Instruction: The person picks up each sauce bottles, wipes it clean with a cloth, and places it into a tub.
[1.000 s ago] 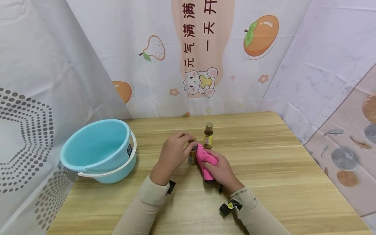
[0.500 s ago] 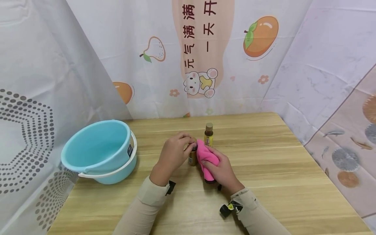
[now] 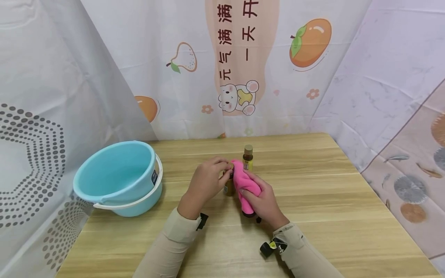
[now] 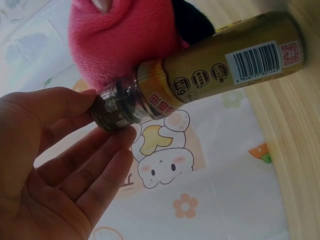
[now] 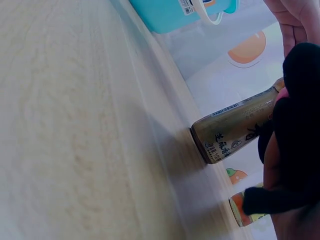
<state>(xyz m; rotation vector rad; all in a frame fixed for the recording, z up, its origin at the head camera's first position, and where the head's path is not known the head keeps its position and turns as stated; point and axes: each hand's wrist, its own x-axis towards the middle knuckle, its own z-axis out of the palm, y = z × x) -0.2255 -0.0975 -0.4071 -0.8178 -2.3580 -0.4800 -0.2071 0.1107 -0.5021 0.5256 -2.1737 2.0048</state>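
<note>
A small sesame oil bottle (image 4: 215,70) with a gold label and barcode stands upright on the table. My left hand (image 3: 206,177) pinches its dark, film-wrapped cap (image 4: 112,107) between thumb and fingers. On the bottle's right side, my right hand (image 3: 263,199) grips a fuzzy pink cloth (image 3: 245,187) with a black end; the cloth's top lies against the bottle's neck and cap. Dark parts of the cloth hide most of the right fingers in the right wrist view. Just behind the cloth is a second brown-capped bottle (image 3: 248,154) with a yellow label, its lower part hidden.
A light blue bucket (image 3: 139,206) with a white handle (image 3: 114,207) stands at the table's left. The wooden table (image 3: 323,200) reaches back to a printed curtain (image 3: 187,100). A black device (image 3: 267,249) is strapped at the right wrist.
The right hand and pink cloth have shifted slightly up and away along the bottle, covering more of the rear bottle. The left hand keeps its hold on the cap.
</note>
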